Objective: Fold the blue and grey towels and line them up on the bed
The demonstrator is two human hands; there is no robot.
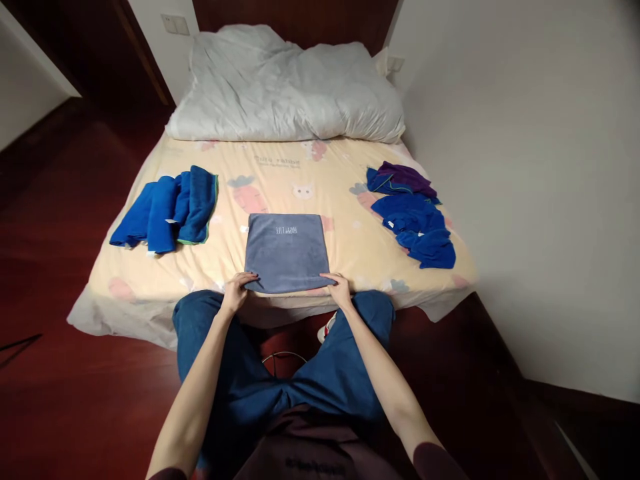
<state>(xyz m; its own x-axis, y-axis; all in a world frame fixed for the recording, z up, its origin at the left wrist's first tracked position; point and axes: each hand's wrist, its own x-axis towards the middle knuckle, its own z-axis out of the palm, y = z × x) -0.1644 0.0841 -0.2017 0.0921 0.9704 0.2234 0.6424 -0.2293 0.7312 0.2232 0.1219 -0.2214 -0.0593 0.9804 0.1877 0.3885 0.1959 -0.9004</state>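
A grey-blue towel (286, 257) with white lettering near its far edge lies flat on the bed, folded into a rough square. My left hand (237, 290) pinches its near left corner, thumb and fingers closed on the cloth. At the near right corner, my right hand (339, 288) grips the same towel between thumb and fingers. The near edge is stretched between both hands, close to the front of the mattress. To the left rest several folded blue towels (170, 210), side by side. On the right is a loose, crumpled heap of blue cloths (420, 227) with a purple cloth (405, 179) behind.
The bed has a pale yellow sheet (280, 190) printed with carrots and rabbits. A bulky white quilt (295, 90) is heaped at the headboard (300, 17). A white wall (530, 167) stands close on the right. Dark red floor (60, 233) runs along the left.
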